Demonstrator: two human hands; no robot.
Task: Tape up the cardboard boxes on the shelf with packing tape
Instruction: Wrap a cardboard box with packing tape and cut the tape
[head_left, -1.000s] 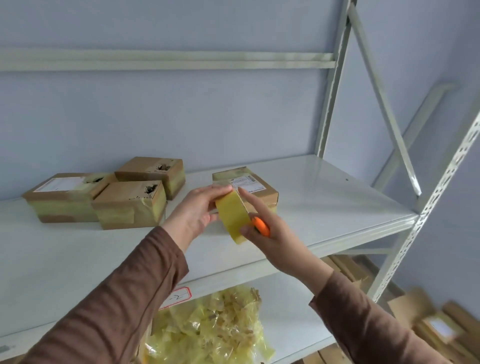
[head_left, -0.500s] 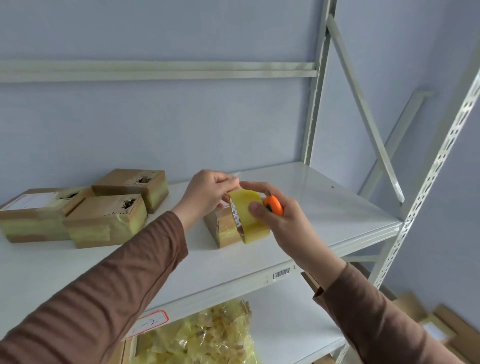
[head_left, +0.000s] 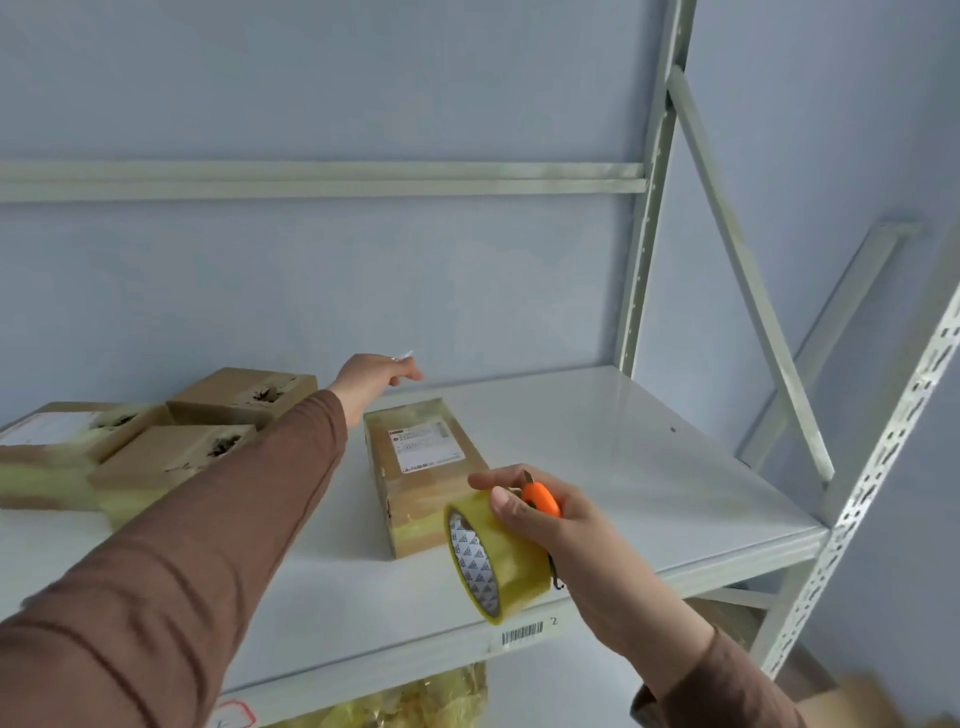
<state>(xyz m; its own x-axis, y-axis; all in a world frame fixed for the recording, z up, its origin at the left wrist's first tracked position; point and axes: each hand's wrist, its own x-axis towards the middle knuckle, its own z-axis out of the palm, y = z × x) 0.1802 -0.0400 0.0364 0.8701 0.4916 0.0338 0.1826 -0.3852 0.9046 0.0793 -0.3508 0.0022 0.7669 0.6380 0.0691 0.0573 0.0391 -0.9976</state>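
Cardboard box: mid-shelf, likely light, stiff; best steadied flat on top. Left hand beyond it pinches a tape strip. Right hand fingers curl round tape roll and orange cutter.

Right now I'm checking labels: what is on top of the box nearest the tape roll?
A white printed label lies flat on the box top. Its text is too small to read. The tape roll covers the near corner.
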